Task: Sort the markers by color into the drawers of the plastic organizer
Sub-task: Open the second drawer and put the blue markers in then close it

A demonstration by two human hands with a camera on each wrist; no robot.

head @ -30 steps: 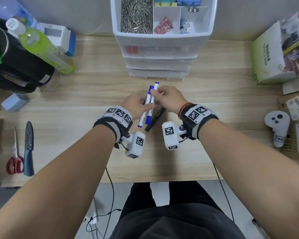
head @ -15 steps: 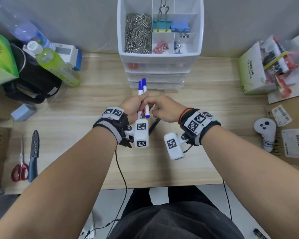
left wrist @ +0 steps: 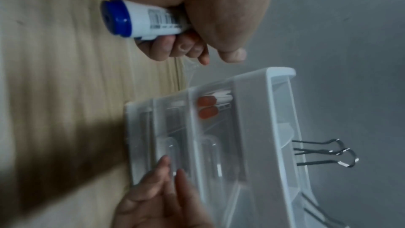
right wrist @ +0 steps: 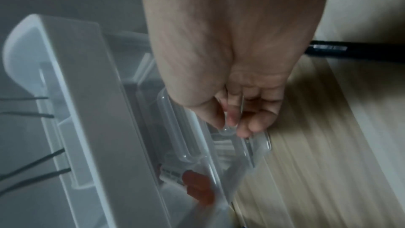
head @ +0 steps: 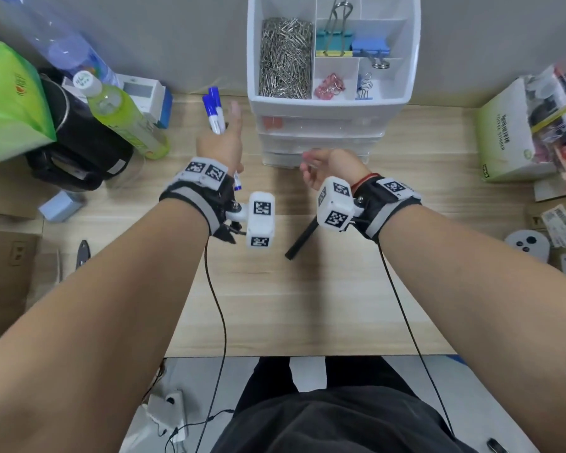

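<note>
At the far left of the wooden surface (head: 275, 305) lie a green bag (head: 10, 103), a black pouch (head: 79, 148) and a green bottle (head: 121, 119) lying tilted. Next comes the left hand (head: 221, 142), raised just left of the organizer (head: 332, 103), its fingers curled round two blue markers (head: 213, 109) whose blue caps stick up past the knuckles; the thumb stands out straight toward the organizer. In the left wrist view the blue end of one marker (left wrist: 131, 20) juts from the fist. The organizer stands against the back wall, its open top tray holding paper clips (head: 285, 57) and binder clips (head: 350, 44). Below the tray are three clear drawers; the top one holds two red markers (head: 272, 123), seen through its front. The right hand (head: 330, 168) is at the front of the lower drawers, its fingers (right wrist: 243, 126) curled onto a clear drawer handle (right wrist: 228, 132); which of the two lower drawers it belongs to I cannot tell, and the blur hides how firm the grip is. A black marker (head: 301, 238) lies on the surface just under the right wrist, apart from both hands. Farther right sit a pale green box (head: 504, 132) and a white controller (head: 526, 243).
</note>
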